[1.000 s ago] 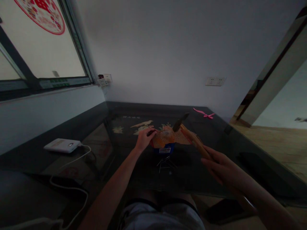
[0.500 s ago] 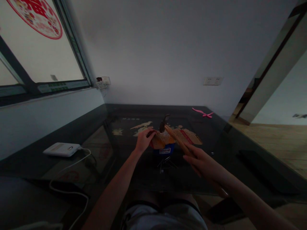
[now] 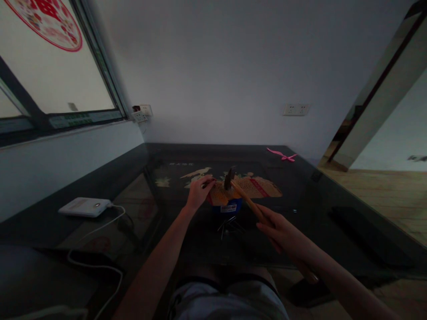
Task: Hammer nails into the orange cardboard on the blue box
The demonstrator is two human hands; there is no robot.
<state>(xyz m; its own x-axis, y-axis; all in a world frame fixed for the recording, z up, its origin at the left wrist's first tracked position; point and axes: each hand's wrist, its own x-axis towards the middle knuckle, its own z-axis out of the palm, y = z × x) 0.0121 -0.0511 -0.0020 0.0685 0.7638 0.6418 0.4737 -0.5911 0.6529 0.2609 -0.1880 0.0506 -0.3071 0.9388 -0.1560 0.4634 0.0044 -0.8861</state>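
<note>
My right hand is wrapped round the wooden handle of a hammer. The dark hammer head is low over a tan speckled sheet; whether it touches is too dim to tell. Beneath that sheet is a blue box with a white label. My left hand is closed at the sheet's left edge, thumb and fingers pinched on it. A second tan piece with a red band extends to the right. Several thin nails lie in front of the box.
The dark glossy table reaches the wall. At left is a white power bank with a white cable. A pink ribbon lies at the back right, and a dark flat object at the right.
The hammer head has come down and turned slightly towards the tan sheet. My left hand stays at the sheet's edge. The view has shifted slightly.
</note>
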